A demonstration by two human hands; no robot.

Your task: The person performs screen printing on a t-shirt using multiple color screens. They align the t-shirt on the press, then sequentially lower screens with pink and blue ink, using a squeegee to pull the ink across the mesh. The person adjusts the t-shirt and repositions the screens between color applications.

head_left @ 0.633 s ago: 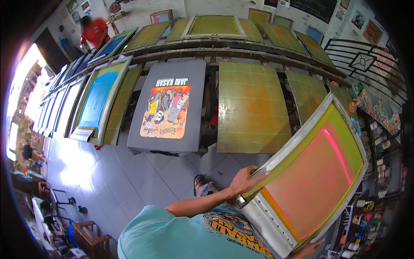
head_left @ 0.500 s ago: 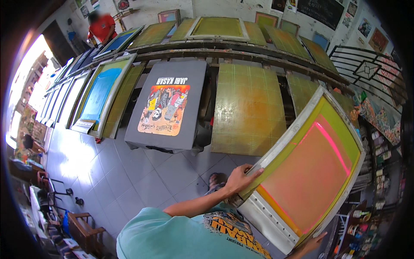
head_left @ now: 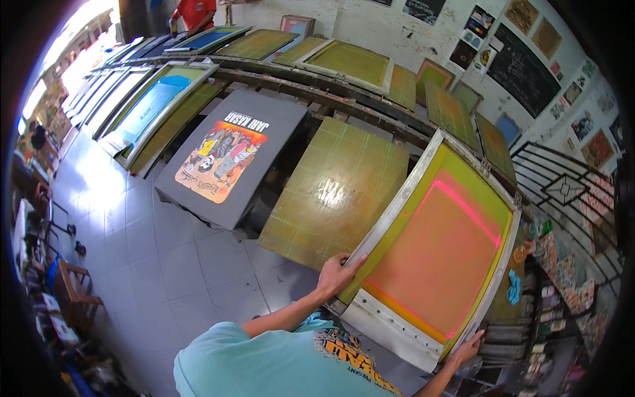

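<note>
My left hand (head_left: 340,272) is closed round the left rim of a silk-screen frame (head_left: 430,255). Its pale metal border surrounds yellow-green mesh with a large orange-pink area edged in bright pink. On the right side, near the closest corner, my right hand (head_left: 468,349) grips the same frame. Across the frame's near end lies a pale metal strip with a row of holes (head_left: 390,324). The frame's far end is above or on the boards at the right; whether it touches them I cannot tell. Left of it is a bare greenish board (head_left: 337,192).
A dark grey shirt (head_left: 228,159) with a colourful print covers the board further left. Beyond it sits a screen with blue ink (head_left: 152,106). Person in red (head_left: 195,13) stands at the far left. Black metal railing (head_left: 562,185) and a blue cloth (head_left: 514,286) are at right.
The silk-screen frame has gone forward, over the right-hand boards, with both hands still on it. The view has turned to the right, and more of my right hand shows.
</note>
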